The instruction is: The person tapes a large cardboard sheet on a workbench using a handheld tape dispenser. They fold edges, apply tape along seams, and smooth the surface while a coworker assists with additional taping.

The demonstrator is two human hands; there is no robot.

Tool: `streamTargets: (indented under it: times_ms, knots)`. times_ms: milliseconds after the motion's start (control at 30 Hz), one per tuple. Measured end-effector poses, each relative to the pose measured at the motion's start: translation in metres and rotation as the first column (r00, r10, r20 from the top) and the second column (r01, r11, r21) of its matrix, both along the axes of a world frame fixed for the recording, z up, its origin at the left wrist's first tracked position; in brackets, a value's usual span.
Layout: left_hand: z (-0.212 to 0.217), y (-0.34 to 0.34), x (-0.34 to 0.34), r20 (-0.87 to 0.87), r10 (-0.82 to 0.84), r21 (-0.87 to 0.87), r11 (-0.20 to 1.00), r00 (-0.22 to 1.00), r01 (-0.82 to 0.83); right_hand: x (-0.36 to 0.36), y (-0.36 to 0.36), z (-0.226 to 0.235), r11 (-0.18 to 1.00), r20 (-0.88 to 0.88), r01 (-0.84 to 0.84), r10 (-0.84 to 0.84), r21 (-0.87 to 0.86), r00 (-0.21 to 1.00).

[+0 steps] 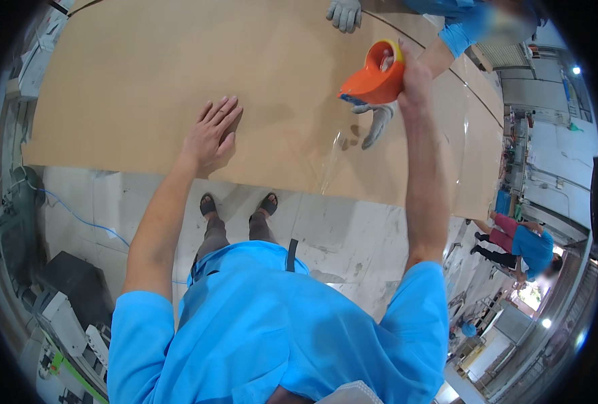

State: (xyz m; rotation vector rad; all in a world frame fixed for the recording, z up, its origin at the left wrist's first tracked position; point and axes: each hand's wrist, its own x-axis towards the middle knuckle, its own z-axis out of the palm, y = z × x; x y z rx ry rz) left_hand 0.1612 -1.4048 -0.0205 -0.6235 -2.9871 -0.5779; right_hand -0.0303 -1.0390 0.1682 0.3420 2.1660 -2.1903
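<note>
Tape dispenser [380, 87], orange with a yellow ring, is clamped in the person's right hand [415, 81] over a large brown cardboard sheet [157, 60]; its blue-edged nose points down and left from the grip. Well left of that grip, the left hand [215, 135] holds nothing, palm down on the cardboard with fingers slightly apart. Just below the dispenser, partly hidden by it, is a co-worker's gray-gloved hand [380, 126]; a second gray-gloved hand [344, 15] is above and left of the grip. Below-left of the grip, a shiny clear strip [330, 163] lies on the sheet.
</note>
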Motion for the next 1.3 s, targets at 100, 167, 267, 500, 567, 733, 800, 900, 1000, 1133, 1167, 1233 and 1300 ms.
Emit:
streamTargets:
  times_ms: [100, 167, 267, 500, 567, 733, 800, 900, 1000, 1133, 1167, 1233, 1300]
  knots:
    - [-0.004, -0.001, -0.007, -0.071, 0.008, -0.005, 1.0, 0.997, -0.008, 0.041, -0.017, -0.013, 0.998, -0.156, 0.067, -0.065, 0.013, 0.986]
    - [-0.001, 0.022, -0.002, -0.126, 0.128, 0.138, 0.984, 0.984, -0.11, 0.081, -0.024, -0.023, 0.992, -0.257, 0.091, -0.066, 0.089, 0.964]
    - [0.009, 0.1, 0.006, -0.339, -0.06, 0.299, 0.939, 0.939, 0.168, 0.125, -0.032, -0.035, 0.978, -0.419, 0.139, -0.063, 0.154, 0.906]
    - [0.003, 0.216, 0.031, -0.023, -0.456, 0.107, 0.884, 0.89, 0.456, 0.119, -0.042, -0.083, 0.962, -0.514, 0.13, 0.012, 0.239, 0.858]
    - [-0.004, 0.206, 0.034, 0.073, -0.414, 0.035, 0.91, 0.907, 0.413, 0.116, -0.04, -0.095, 0.962, -0.518, 0.109, 0.037, 0.248, 0.854]
    - [-0.006, 0.208, 0.041, 0.056, -0.292, 0.073, 0.955, 0.955, 0.288, 0.106, -0.02, -0.103, 0.903, -0.696, 0.237, 0.09, 0.36, 0.713]
    - [-0.001, 0.211, 0.038, 0.053, -0.271, 0.042, 0.962, 0.961, 0.269, 0.083, -0.008, -0.093, 0.847, -0.824, 0.402, 0.072, 0.348, 0.562]
    - [0.007, 0.212, 0.034, 0.055, -0.257, 0.029, 0.966, 0.965, 0.256, 0.051, 0.005, -0.07, 0.852, -0.835, 0.459, -0.048, 0.252, 0.548]
    - [0.005, 0.215, 0.026, 0.029, -0.224, 0.01, 0.974, 0.974, 0.224, 0.034, 0.01, -0.048, 0.942, -0.825, 0.31, -0.07, 0.13, 0.561]
    - [-0.005, 0.217, 0.022, -0.02, -0.212, 0.031, 0.977, 0.977, 0.212, 0.035, 0.009, -0.034, 0.933, -0.84, 0.332, -0.067, 0.139, 0.538]
    - [-0.006, 0.219, 0.021, 0.044, -0.214, -0.003, 0.977, 0.976, 0.214, 0.038, 0.009, -0.033, 0.955, -0.801, 0.286, -0.108, 0.082, 0.589]
    - [-0.008, 0.221, 0.011, -0.005, -0.157, 0.057, 0.986, 0.988, 0.157, 0.043, 0.01, -0.031, 0.98, -0.739, 0.195, -0.16, -0.039, 0.655]
    - [-0.009, 0.224, -0.011, 0.01, -0.092, 0.04, 0.995, 0.996, 0.092, 0.047, 0.012, -0.029, 0.982, -0.666, 0.154, -0.19, -0.113, 0.722]
